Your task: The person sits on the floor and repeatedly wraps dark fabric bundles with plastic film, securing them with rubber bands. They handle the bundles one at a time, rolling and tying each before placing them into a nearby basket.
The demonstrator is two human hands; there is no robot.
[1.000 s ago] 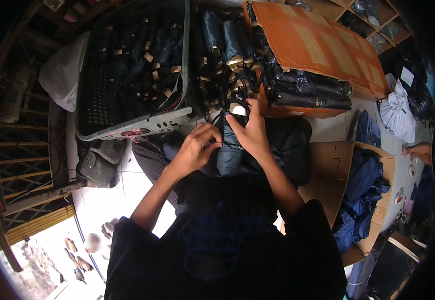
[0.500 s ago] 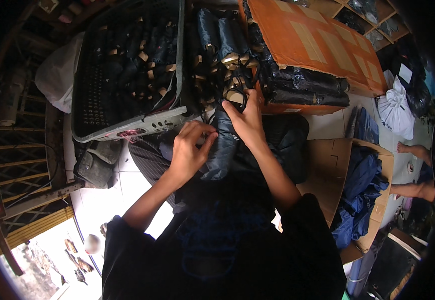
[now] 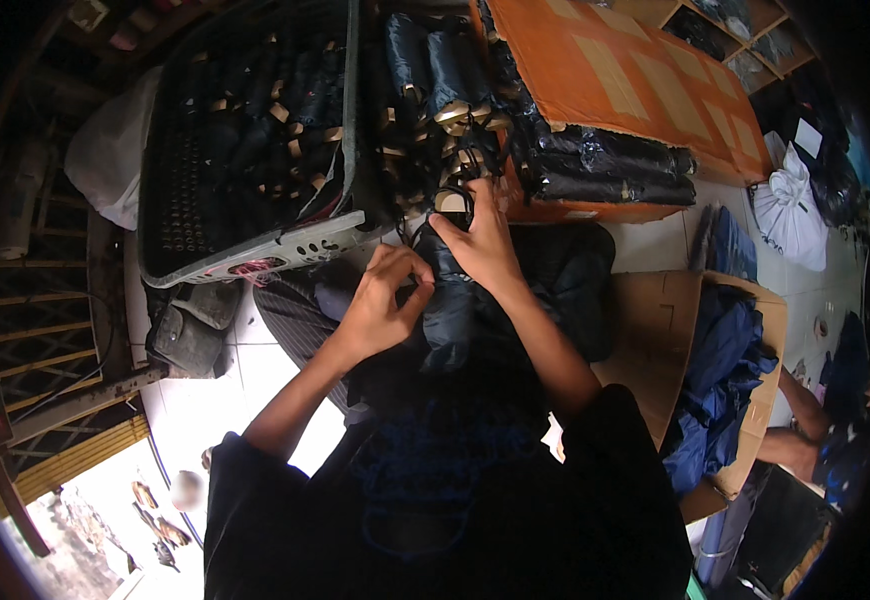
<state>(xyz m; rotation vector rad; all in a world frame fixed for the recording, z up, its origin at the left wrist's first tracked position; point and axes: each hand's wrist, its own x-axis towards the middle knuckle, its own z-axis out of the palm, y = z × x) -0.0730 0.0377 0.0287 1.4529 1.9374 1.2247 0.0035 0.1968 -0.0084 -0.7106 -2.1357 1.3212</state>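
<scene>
A dark folded umbrella (image 3: 445,322) with a pale, flat-ended handle and a black cord loop points away from me above my lap. My right hand (image 3: 483,248) is closed around it just below the handle, thumb on top. Beside its left edge is my left hand (image 3: 387,300), thumb and forefinger curled together in a pinch. Whatever those fingertips hold, if anything, is too small to make out. Beyond the handle lie several more dark umbrellas (image 3: 453,72) with pale handle ends.
A dark plastic basket (image 3: 305,238) full of umbrellas stands at the far left. An orange-brown carton (image 3: 645,70) with plastic-wrapped dark bundles is at the far right. Nearer on the right, an open carton (image 3: 655,310) holds blue fabric (image 3: 720,385). Another person's limbs (image 3: 795,450) show at the right edge.
My left fingertips have come slightly away from the umbrella's side. My right hand has shifted a little left, still gripping. The other person at the right has moved nearer the open carton.
</scene>
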